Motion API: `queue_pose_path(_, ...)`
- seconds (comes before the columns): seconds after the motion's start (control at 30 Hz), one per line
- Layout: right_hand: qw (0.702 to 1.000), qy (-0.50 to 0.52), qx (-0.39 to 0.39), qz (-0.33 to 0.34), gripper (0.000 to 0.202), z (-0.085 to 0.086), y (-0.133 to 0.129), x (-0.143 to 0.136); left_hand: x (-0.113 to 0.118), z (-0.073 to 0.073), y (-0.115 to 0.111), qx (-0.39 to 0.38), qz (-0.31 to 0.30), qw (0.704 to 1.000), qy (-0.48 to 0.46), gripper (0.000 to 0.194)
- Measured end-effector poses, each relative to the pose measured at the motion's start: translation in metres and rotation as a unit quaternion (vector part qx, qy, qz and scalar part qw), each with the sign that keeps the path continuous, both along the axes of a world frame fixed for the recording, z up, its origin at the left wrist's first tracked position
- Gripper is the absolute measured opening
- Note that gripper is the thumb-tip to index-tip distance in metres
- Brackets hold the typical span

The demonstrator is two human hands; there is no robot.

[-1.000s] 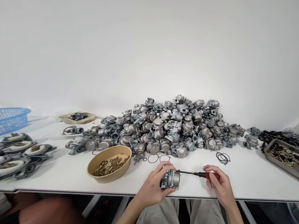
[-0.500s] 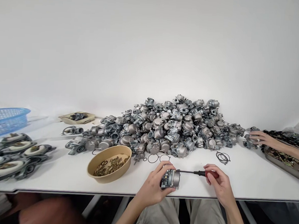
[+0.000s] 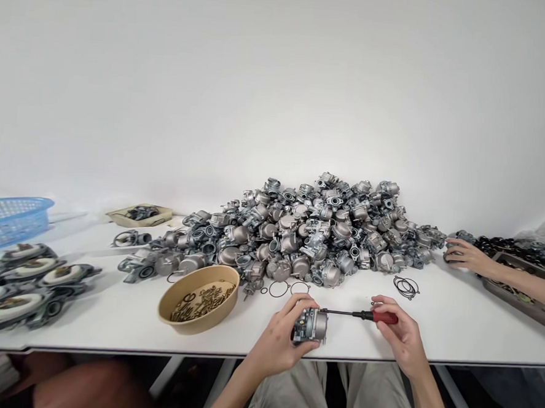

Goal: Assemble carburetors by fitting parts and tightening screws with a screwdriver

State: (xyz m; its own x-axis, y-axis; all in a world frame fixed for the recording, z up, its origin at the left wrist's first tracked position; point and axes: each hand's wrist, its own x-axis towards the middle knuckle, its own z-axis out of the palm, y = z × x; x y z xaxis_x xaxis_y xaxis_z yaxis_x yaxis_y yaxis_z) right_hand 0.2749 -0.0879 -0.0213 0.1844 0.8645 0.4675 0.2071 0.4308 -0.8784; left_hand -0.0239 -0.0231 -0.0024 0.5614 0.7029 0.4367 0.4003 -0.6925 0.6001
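Note:
My left hand (image 3: 283, 334) is wrapped round a grey metal carburetor (image 3: 316, 327), holding it on its side above the table's front edge. In my right hand (image 3: 402, 335) is a screwdriver (image 3: 362, 315) with a red and black handle. Its shaft points left, and the tip meets the upper edge of the carburetor's round bowl; the screw there is too small to make out. Just behind my left hand lie thin black rubber rings (image 3: 279, 289). A tan bowl (image 3: 168, 321) holding many small brass-coloured screws stands to the left of it.
A large heap of carburetors (image 3: 293, 230) rises against the wall. More black rings (image 3: 406, 287) lie at right. A co-worker's hand (image 3: 470, 256) grips a part beside a tray (image 3: 520, 302). At left are parts with white rings (image 3: 19, 305) and a blue basket (image 3: 15, 222).
The fingers of my right hand have shifted on the handle, showing more of its red part. The screwdriver tip and carburetor stay put. The co-worker's hand has moved slightly left.

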Motion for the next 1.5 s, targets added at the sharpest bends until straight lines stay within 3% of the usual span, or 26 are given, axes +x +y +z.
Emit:
queue_pose_path(0.2,1.0,0.007,-0.014,0.006,0.033,0.002,0.0,-0.001,0.0,0.001,-0.001,-0.001,0.005,1.0,-0.001,0.051)
queue_pose_path(0.43,0.993,0.074,-0.089,-0.021,0.042,0.014,0.002,-0.012,0.0,0.001,-0.001,0.001,0.005,1.0,0.003,0.051)
queue_pose_path(0.63,1.0,0.005,-0.029,-0.01,0.038,0.006,-0.002,-0.005,0.001,0.001,0.0,-0.018,0.0,1.0,-0.008,0.048)
queue_pose_path(0.87,0.995,0.065,-0.079,-0.007,0.04,0.009,0.001,-0.01,0.001,0.001,-0.001,-0.02,-0.002,1.0,-0.011,0.046)
queue_pose_path(1.1,0.997,0.029,-0.066,0.006,0.039,0.014,-0.003,-0.01,0.001,0.002,-0.001,-0.003,0.003,1.0,-0.004,0.048)
queue_pose_path(1.3,0.992,0.065,-0.107,0.005,0.045,0.014,-0.001,-0.011,0.0,0.001,0.0,-0.013,0.0,1.0,-0.004,0.051)
queue_pose_path(1.5,0.995,0.053,-0.087,0.016,0.041,0.012,-0.002,-0.008,0.0,-0.001,0.001,-0.009,0.0,1.0,0.002,0.049)
